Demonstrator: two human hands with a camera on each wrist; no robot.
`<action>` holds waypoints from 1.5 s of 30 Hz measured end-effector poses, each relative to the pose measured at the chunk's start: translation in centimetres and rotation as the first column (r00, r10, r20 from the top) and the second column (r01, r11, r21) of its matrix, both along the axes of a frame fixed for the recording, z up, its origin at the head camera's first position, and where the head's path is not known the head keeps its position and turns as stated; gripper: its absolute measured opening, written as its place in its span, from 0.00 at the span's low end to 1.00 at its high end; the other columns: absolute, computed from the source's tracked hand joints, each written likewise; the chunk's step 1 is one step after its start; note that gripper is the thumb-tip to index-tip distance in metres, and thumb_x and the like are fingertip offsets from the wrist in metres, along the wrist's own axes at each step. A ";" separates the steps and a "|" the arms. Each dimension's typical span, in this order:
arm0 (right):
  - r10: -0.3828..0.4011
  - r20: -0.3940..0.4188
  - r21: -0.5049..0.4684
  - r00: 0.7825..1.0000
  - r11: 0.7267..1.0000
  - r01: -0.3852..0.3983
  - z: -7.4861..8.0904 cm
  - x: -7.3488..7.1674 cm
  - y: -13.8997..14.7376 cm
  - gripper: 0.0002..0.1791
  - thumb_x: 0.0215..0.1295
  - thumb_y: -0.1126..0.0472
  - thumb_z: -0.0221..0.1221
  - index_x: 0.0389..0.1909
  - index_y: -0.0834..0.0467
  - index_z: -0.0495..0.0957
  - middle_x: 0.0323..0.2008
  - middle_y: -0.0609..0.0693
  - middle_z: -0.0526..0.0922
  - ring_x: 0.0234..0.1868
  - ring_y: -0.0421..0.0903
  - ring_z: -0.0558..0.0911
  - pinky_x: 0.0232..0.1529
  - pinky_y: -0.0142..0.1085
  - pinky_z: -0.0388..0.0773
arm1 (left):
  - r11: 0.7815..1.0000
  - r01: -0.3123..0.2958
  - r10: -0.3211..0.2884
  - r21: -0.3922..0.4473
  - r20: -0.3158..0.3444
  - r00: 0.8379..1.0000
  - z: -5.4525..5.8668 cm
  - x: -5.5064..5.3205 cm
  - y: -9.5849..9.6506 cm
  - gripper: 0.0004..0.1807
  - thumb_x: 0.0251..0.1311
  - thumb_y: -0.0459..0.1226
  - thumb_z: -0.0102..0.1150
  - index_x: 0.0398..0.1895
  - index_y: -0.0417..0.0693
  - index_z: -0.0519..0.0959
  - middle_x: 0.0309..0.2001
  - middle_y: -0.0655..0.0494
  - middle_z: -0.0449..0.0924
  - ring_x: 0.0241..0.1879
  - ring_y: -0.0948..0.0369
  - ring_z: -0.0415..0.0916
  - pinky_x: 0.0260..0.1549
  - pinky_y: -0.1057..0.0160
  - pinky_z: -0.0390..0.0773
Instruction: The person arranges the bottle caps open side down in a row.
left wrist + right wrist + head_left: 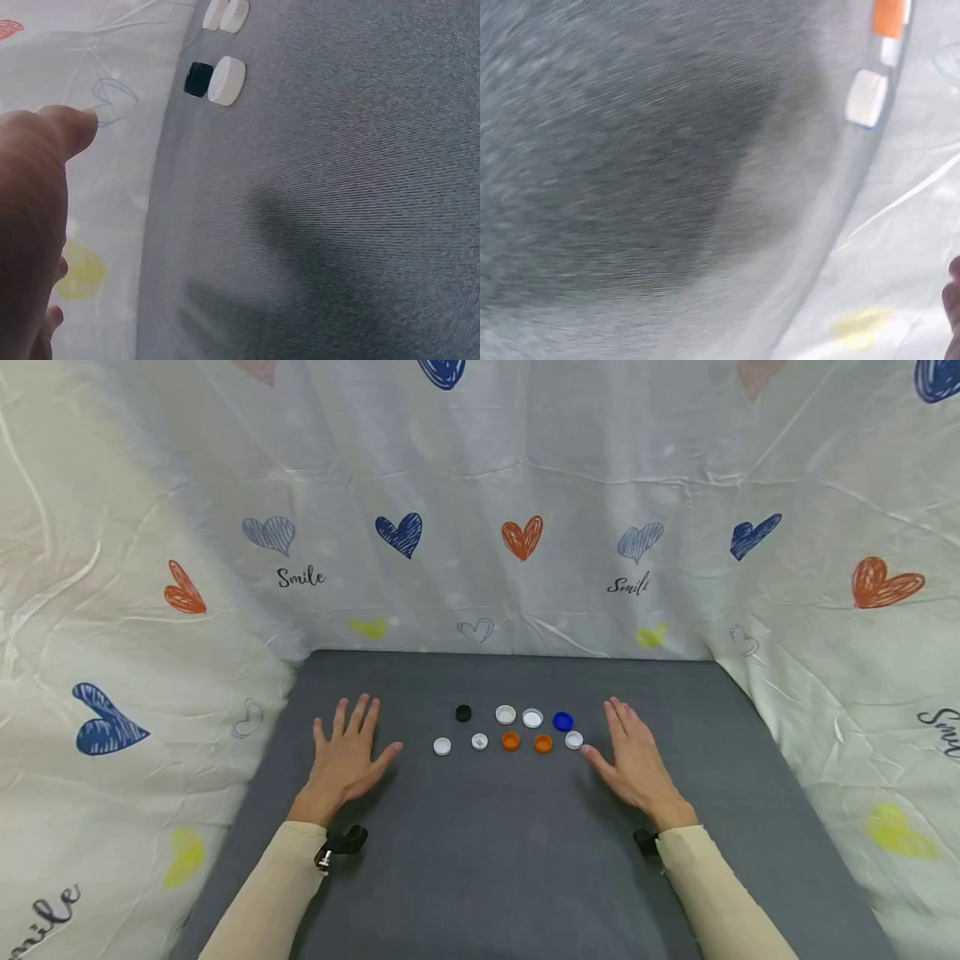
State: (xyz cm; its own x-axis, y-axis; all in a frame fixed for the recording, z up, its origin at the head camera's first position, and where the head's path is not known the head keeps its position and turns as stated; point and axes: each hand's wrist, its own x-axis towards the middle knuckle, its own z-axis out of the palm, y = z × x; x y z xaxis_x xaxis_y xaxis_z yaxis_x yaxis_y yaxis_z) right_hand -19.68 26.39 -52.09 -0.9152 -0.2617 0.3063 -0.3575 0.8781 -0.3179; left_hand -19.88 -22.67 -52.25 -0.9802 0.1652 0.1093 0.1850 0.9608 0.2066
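Two loose rows of bottle caps lie on the grey table between my hands in the head view. In the far row are a black cap (463,713), two white caps (506,715) and a blue cap (562,721). The near row has white caps (442,746) and two orange caps (511,741). My left hand (347,763) is spread with straight fingers to the left of the caps, holding nothing. On the other side my right hand (636,762) has its fingers straight, its thumb tip close by the rightmost white cap (573,740).
The grey table (480,860) ends at a pale curtain (480,568) printed with hearts, which hangs behind it and along both sides. Each wrist wears a black strap (347,841). Shadows of the hands fall on the tabletop.
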 end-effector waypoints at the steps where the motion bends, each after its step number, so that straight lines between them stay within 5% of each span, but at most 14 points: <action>1: 0.013 -0.011 -0.006 1.000 1.000 -0.013 0.3 0.0 -0.2 0.49 0.69 0.38 0.58 0.78 0.64 0.52 0.77 0.63 0.56 0.77 0.64 0.56 0.72 0.62 0.53 | 1.000 0.005 -0.005 0.002 -0.006 1.000 0.2 0.0 0.0 0.52 0.66 0.72 0.35 0.82 0.57 0.36 0.82 0.52 0.35 0.81 0.45 0.26 0.69 0.26 0.33; 11: 0.130 -0.109 -0.020 0.985 0.991 -0.133 3.7 -0.6 -2.5 0.44 0.63 0.42 0.67 0.73 0.62 0.66 0.71 0.59 0.70 0.72 0.59 0.68 0.70 0.59 0.61 | 0.993 0.113 -0.108 0.044 -0.093 0.990 2.4 -0.2 0.1 0.56 0.62 0.68 0.53 0.80 0.41 0.50 0.79 0.43 0.51 0.79 0.43 0.45 0.74 0.40 0.46; 21: 0.234 -0.121 0.004 0.965 0.972 -0.235 5.2 -1.2 -5.1 0.43 0.60 0.43 0.69 0.71 0.62 0.69 0.69 0.58 0.73 0.69 0.57 0.71 0.68 0.57 0.66 | 0.978 0.169 -0.157 0.120 -0.102 0.982 3.8 -0.2 0.5 0.52 0.58 0.62 0.65 0.77 0.41 0.59 0.75 0.43 0.61 0.76 0.45 0.56 0.73 0.42 0.55; 28: 0.256 -0.108 0.018 0.961 0.967 -0.256 5.1 -1.8 -7.0 0.44 0.60 0.40 0.68 0.70 0.62 0.70 0.68 0.57 0.74 0.68 0.57 0.72 0.69 0.56 0.66 | 0.970 0.185 -0.163 0.160 -0.138 0.977 4.0 -0.1 1.0 0.51 0.55 0.60 0.69 0.76 0.44 0.63 0.74 0.44 0.64 0.73 0.45 0.61 0.66 0.38 0.65; 45: 0.327 -0.090 0.008 0.941 0.945 -0.328 4.7 -3.0 -12.0 0.40 0.61 0.46 0.70 0.70 0.59 0.70 0.65 0.54 0.78 0.66 0.53 0.75 0.69 0.50 0.68 | 0.960 0.208 -0.199 0.187 -0.066 0.978 2.8 -0.8 3.3 0.45 0.55 0.56 0.72 0.72 0.44 0.68 0.70 0.43 0.69 0.70 0.44 0.66 0.65 0.40 0.68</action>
